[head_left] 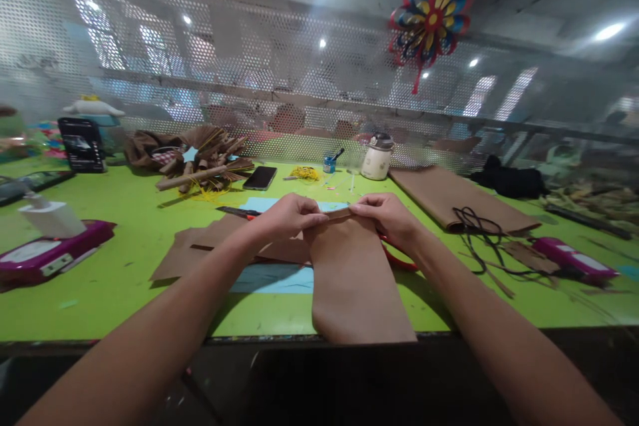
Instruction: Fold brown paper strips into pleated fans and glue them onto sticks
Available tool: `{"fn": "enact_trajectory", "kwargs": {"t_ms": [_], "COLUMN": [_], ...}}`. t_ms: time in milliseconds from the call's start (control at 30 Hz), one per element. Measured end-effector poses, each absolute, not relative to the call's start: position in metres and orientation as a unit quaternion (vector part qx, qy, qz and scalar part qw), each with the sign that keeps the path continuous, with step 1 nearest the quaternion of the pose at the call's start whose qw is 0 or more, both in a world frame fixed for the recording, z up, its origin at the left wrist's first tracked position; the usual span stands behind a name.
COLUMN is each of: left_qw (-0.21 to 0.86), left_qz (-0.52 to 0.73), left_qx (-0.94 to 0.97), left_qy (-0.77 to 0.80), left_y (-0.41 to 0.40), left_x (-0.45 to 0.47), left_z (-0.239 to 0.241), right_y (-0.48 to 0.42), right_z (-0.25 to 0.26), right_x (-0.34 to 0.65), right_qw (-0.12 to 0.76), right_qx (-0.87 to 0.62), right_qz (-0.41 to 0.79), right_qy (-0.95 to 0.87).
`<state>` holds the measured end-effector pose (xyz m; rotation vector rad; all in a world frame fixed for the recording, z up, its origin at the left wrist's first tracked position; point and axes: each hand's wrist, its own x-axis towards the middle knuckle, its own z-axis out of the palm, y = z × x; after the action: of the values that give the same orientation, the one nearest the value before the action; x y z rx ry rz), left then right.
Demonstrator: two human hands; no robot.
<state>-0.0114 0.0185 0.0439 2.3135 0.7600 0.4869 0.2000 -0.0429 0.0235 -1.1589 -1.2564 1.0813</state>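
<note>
My left hand (288,215) and my right hand (385,214) both pinch the far edge of a brown paper strip (354,279), fingers closed over a narrow fold along that edge. The strip runs toward me and hangs over the front edge of the green table (124,259). Under it lie more brown paper pieces (200,246) and a light blue sheet (272,278). Red-handled scissors (399,261) peek out just right of the strip, below my right wrist.
A black phone (259,178), a pile of brown paper rolls (200,163), a white jar (377,157) and a blue cup (329,164) stand at the back. Brown sheets with black cords (462,203) lie right. Magenta boxes (50,254) (574,258) sit at both sides. A paper pinwheel (430,16) hangs on the mesh.
</note>
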Motion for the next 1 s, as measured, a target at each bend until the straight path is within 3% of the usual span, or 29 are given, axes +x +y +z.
{"fn": "enact_trajectory", "kwargs": {"t_ms": [367,767,1000], "left_qw": [0.416,0.332,0.384], "left_qz": [0.151,0.229,0.243], "left_qx": [0.865,0.869,0.842], "left_qy": [0.235,0.288,0.293], "left_y": [0.017,0.019,0.021], "left_x": [-0.018,-0.015,-0.019], "left_z": [0.049,0.05,0.049], "right_y": [-0.038,-0.036,-0.032], "right_z": [0.019,0.017,0.019], "right_x": [0.208,0.211,0.216], "right_qw": [0.551,0.532,0.56], "right_qx": [-0.475,-0.472,-0.432], "right_qz": [0.46,0.465,0.456], "right_qy": [-0.509,-0.526,-0.541]}}
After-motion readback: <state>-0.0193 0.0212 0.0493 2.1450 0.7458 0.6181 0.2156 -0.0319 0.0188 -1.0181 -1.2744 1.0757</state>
